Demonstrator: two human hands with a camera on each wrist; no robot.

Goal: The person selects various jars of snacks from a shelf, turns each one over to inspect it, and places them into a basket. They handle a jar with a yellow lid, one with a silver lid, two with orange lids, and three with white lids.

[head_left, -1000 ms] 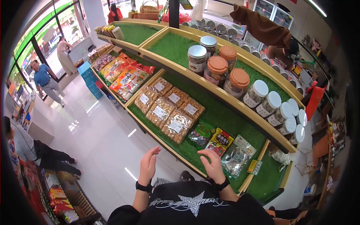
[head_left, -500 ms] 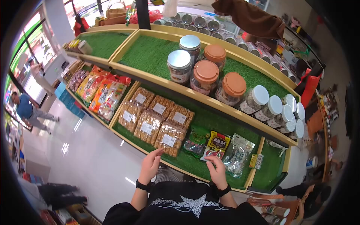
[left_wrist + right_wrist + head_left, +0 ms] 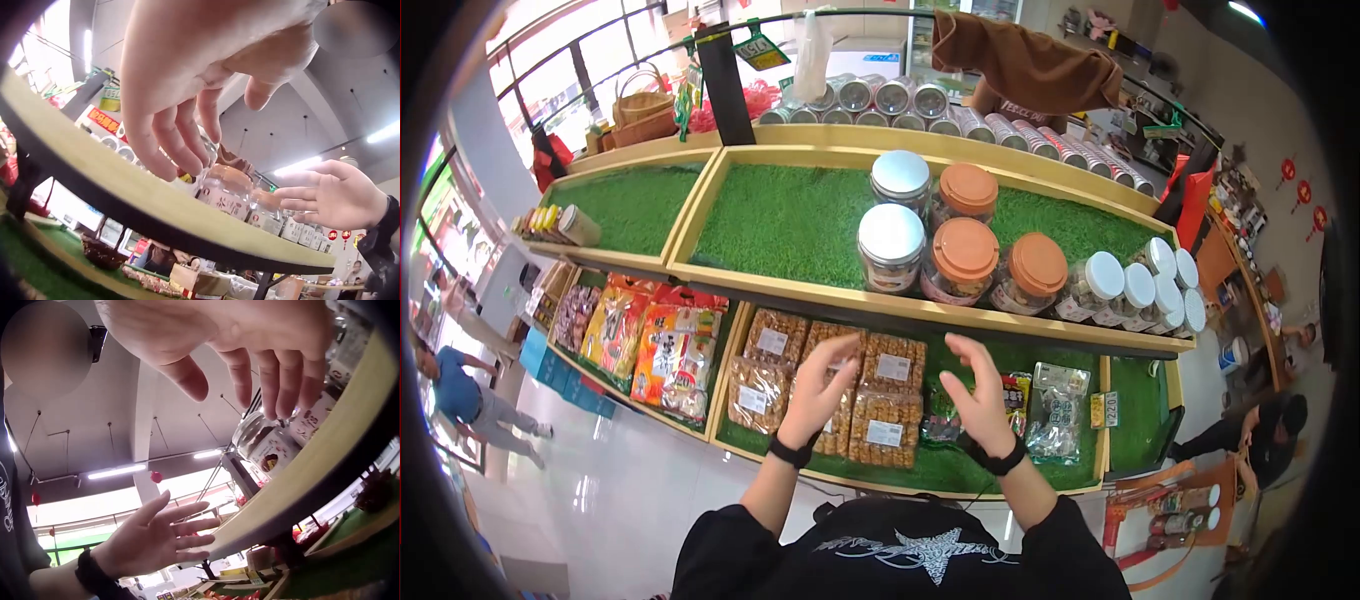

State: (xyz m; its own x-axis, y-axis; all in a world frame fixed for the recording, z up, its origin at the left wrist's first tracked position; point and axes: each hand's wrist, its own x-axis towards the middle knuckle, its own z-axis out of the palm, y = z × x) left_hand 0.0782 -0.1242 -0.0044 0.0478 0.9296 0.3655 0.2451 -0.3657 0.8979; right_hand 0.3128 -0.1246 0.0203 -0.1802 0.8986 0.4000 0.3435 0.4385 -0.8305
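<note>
Left hand (image 3: 816, 392) and right hand (image 3: 983, 405), open, holding nothing, have risen, apparently nearer the jars (image 3: 963, 262).

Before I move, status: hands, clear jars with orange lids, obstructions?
Left hand open, empty. Right hand open, empty. Three clear orange-lidded plastic-looking jars standing untouched. Pale wooden shelf rim between hands and jars.

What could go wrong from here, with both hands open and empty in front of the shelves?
The clear jar with an orange lid and the clear jar with a silver lid stand close behind the pale wooden front rail; a raised right hand might knock one. The left hand hides part of the clear packs of brown snacks in the head view, so a grab there could catch the wrong pack.
</note>
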